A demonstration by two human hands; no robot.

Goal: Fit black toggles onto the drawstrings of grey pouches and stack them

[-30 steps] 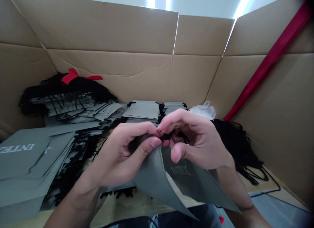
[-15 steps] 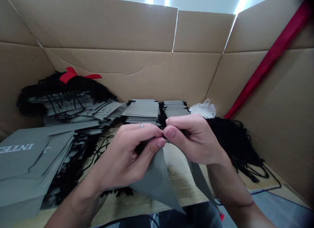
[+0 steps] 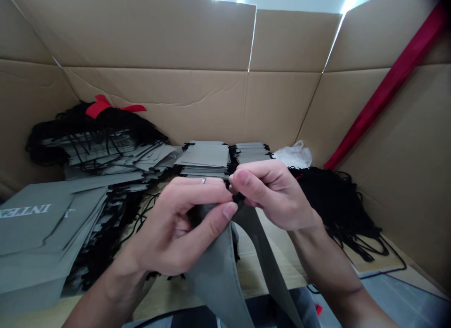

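Observation:
In front of my chest, my left hand pinches the top edge of a grey sheet-like piece, seemingly a paper bag, between thumb and forefinger. Two grey panels hang apart below the fingers. Close against it, my right hand is closed on a short bit of black cord at the same edge. The fingertips of both hands nearly touch there. How the cord passes through the piece is hidden by the fingers.
Grey printed pieces with black cord ends are piled at left. Neat stacks stand at the back. A black cord bundle lies at right, near a clear plastic bag. Cardboard walls surround the table, with a red strip at right.
My right hand has shifted slightly left and up, and a black bit of cord now shows between the fingertips. The grey panels have swung and hang lower.

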